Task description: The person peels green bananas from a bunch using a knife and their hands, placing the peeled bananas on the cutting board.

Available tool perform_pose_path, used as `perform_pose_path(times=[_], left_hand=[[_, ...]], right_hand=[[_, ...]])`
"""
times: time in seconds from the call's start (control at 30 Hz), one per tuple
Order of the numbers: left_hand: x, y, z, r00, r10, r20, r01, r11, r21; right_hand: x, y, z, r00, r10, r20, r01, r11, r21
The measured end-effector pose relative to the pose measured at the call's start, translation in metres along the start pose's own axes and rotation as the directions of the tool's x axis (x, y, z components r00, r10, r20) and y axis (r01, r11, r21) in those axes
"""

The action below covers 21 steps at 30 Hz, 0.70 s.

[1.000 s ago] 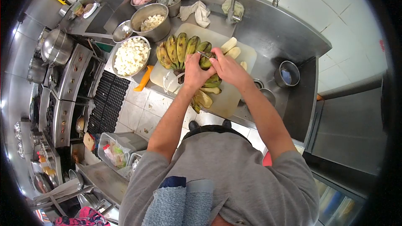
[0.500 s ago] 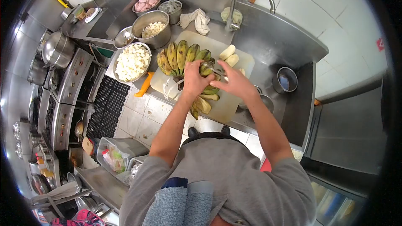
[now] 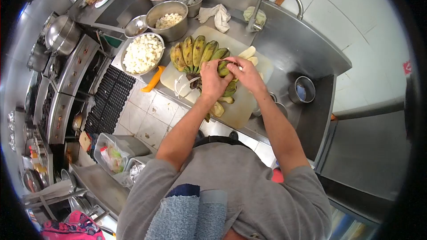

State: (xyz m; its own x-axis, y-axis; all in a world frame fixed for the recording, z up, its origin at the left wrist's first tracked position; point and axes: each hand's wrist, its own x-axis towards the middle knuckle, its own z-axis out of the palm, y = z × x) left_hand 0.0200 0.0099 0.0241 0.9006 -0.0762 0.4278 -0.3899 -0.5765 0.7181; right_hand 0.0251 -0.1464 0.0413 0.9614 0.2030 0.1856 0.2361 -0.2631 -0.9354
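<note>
A bunch of green-yellow plantains [image 3: 195, 53] lies on a pale cutting board [image 3: 171, 82], its skins marked with dark patches. My left hand [image 3: 213, 81] is closed around a green plantain [image 3: 223, 68] at the right of the bunch. Against the same fruit, my right hand [image 3: 249, 78] is closed with its thumb pressed on the skin. A small pale bit shows between the right fingers, too small to name. Peeled plantains [image 3: 248, 53] lie beyond the right hand. Under my wrists are more green plantains [image 3: 230, 90] and a pale yellow piece [image 3: 217, 109].
Left of the board stand a bowl of white chunks [image 3: 143, 54] and a deep steel pot [image 3: 178, 30]. An orange handle [image 3: 154, 80] juts over the counter edge. The faucet [image 3: 299, 6] arches over the sink, which holds a steel container [image 3: 302, 90]. A crumpled cloth [image 3: 218, 17] lies behind the board.
The view has shifted slightly. My hands have drawn closer together around the plantain, and the thin metallic thing seen between them earlier no longer shows.
</note>
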Motion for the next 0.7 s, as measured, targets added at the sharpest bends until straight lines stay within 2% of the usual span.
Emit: perform_pose_path(times=[0.1, 0.2, 0.23, 0.3, 0.4, 0.43, 0.53, 0.63, 0.67, 0.7], left_hand=[[-0.002, -0.002, 0.000, 0.992, 0.085, -0.089, -0.088, 0.996, -0.029], [-0.010, -0.002, -0.003, 0.988, 0.143, -0.060, -0.147, 0.987, -0.058], [-0.015, -0.002, -0.007, 0.986, 0.160, -0.035, -0.162, 0.985, -0.066], [-0.021, -0.001, -0.014, 0.981, 0.167, -0.096, -0.176, 0.980, -0.093], [-0.020, -0.004, -0.017, 0.983, 0.156, -0.101, -0.168, 0.979, -0.117], [-0.019, -0.005, -0.016, 0.983, 0.156, -0.094, -0.166, 0.980, -0.109], [-0.020, -0.010, -0.014, 0.981, 0.169, -0.096, -0.182, 0.974, -0.137], [-0.020, -0.010, -0.010, 0.986, 0.119, -0.117, -0.138, 0.977, -0.164], [-0.017, -0.005, -0.014, 0.973, 0.143, -0.181, -0.165, 0.980, -0.110], [-0.016, -0.005, -0.012, 0.971, 0.153, -0.185, -0.180, 0.974, -0.136]], right_hand=[[0.006, 0.003, 0.007, 0.995, -0.045, -0.091, 0.043, 0.999, -0.029], [0.008, -0.017, 0.001, 0.949, 0.291, -0.124, -0.307, 0.940, -0.147], [0.007, -0.012, 0.005, 0.957, 0.258, -0.133, -0.274, 0.954, -0.119], [0.015, -0.006, 0.017, 0.972, 0.176, -0.157, -0.186, 0.981, -0.052], [0.014, -0.017, 0.009, 0.979, 0.201, 0.044, -0.206, 0.962, 0.179], [0.011, -0.026, 0.010, 0.999, 0.043, 0.020, -0.045, 0.992, 0.115], [0.012, -0.032, 0.007, 0.993, 0.094, 0.069, -0.096, 0.995, 0.030], [0.019, -0.024, 0.008, 0.992, 0.125, 0.006, -0.125, 0.992, 0.009], [0.021, -0.024, 0.009, 0.990, 0.137, -0.010, -0.137, 0.991, -0.003], [0.024, -0.018, 0.006, 0.985, 0.172, 0.008, -0.172, 0.984, 0.035]])
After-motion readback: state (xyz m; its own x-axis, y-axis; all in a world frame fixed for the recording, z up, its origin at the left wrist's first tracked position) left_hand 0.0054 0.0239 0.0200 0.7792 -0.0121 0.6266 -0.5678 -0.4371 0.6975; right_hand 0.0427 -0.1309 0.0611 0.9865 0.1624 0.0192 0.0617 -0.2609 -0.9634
